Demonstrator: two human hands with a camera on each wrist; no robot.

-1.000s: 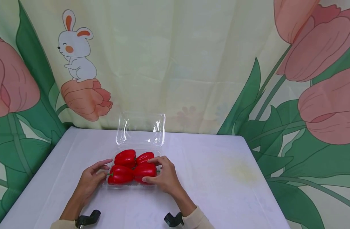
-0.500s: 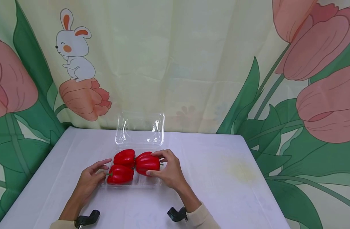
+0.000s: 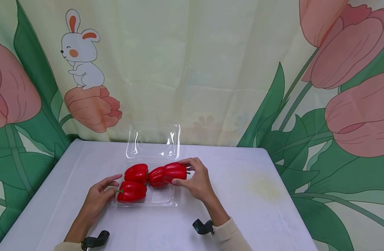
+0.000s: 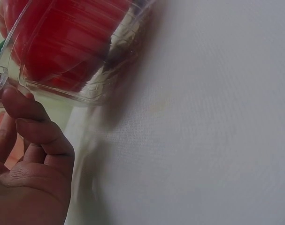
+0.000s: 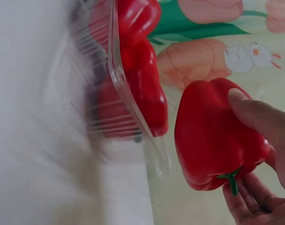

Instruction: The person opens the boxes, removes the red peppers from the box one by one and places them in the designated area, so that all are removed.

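My right hand (image 3: pixel 198 179) holds a red bell pepper (image 3: pixel 174 171), thumb on one side and fingers on the other. In the right wrist view the held pepper (image 5: pixel 212 136), green stem pointing down, is apart from the clear plastic box (image 5: pixel 115 70). Three more red peppers lie in the box (image 3: pixel 162 199): one at back left (image 3: pixel 136 173), one at front left (image 3: pixel 132 191) and one at back right (image 3: pixel 156 177), partly hidden by the held one. At the box's left side my left hand (image 3: pixel 99 195) pinches the rim; in its wrist view curled fingers (image 4: pixel 27 105) meet the edge.
The box's transparent lid (image 3: pixel 153 142) stands raised at the back. A white cloth covers the table (image 3: pixel 229 195). Behind it hangs a curtain (image 3: pixel 217 69) printed with tulips and a rabbit. Black camera mounts (image 3: pixel 96 240) sit on both wrists.
My right hand has lifted the front-right pepper out of its place and moved it up and to the right, past the back-right one. The left hand has stayed at the box.
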